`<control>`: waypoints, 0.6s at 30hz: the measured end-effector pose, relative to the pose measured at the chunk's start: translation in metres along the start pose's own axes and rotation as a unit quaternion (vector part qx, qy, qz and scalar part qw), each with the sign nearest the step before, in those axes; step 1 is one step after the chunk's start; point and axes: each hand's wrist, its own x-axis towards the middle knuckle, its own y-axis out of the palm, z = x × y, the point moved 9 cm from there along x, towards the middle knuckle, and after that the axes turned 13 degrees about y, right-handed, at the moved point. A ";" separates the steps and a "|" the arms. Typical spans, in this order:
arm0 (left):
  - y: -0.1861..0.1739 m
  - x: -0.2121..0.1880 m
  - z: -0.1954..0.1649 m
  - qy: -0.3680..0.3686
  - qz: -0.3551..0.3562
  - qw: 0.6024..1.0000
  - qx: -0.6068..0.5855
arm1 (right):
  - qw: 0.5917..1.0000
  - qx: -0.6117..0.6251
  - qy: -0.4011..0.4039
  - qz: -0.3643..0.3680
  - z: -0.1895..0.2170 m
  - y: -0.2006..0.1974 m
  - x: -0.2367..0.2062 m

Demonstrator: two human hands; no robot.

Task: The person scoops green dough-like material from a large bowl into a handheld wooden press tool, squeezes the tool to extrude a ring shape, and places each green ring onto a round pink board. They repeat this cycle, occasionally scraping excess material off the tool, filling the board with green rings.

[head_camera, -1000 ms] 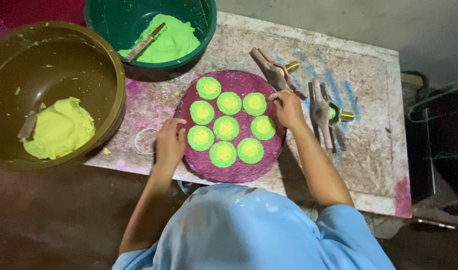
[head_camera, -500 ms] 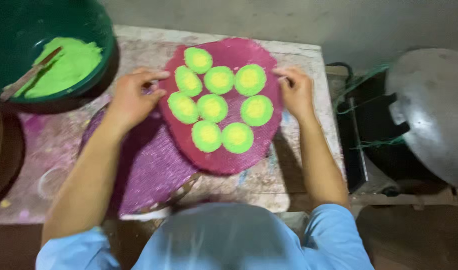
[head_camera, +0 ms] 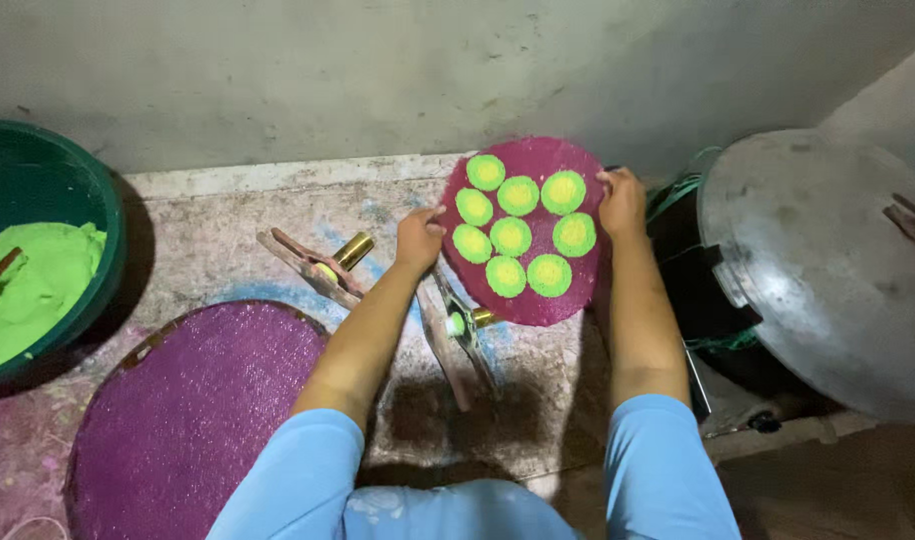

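Both hands, left hand and right hand, hide the round tray edges.

Light blue short sleeves end above both elbows; forearms bare. Same blue fabric across the chest, faint pale smudges there.

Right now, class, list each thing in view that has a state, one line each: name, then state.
Round purple mat: held at both edges, carrying eight green discs.
Green discs: flat, apart from one another.
Left hand: gripping the mat's left edge.
Right hand: gripping the mat's right edge.
Second purple mat: lying flat, bare.
Green basin: holds green dough.
Metal lid: tilted.
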 end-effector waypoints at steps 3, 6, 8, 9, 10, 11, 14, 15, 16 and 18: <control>-0.014 -0.001 0.011 0.031 0.003 0.999 0.023 | 0.993 -0.092 -0.006 -0.078 0.002 0.019 0.000; -0.067 -0.026 0.020 0.040 -0.015 0.999 0.025 | 0.994 -0.010 -0.047 -0.095 0.034 0.040 -0.019; -0.125 -0.065 0.029 -0.021 -0.008 1.000 -0.015 | 0.987 0.121 -0.099 -0.020 0.069 0.058 -0.049; -0.163 -0.088 0.025 -0.014 -0.010 1.000 0.005 | 0.986 0.149 -0.026 0.066 0.075 0.078 -0.063; -0.205 -0.117 0.027 -0.063 -0.011 0.995 0.075 | 0.972 0.172 0.046 0.153 0.084 0.102 -0.084; -0.251 -0.154 0.035 -0.157 -0.073 0.982 0.071 | 0.961 0.188 0.018 0.204 0.110 0.118 -0.109; -0.371 -0.247 0.004 -0.141 -0.138 0.954 0.225 | 0.947 0.174 -0.127 0.240 0.189 0.152 -0.170; -0.397 -0.274 -0.015 -0.086 -0.149 0.941 0.292 | 0.941 0.160 -0.182 0.234 0.210 0.161 -0.192; -0.425 -0.307 -0.013 -0.145 -0.186 0.927 0.292 | 0.945 0.110 -0.186 0.245 0.223 0.180 -0.206; -0.475 -0.388 -0.014 -0.266 -0.260 0.884 0.284 | 0.943 0.008 -0.199 0.268 0.250 0.222 -0.233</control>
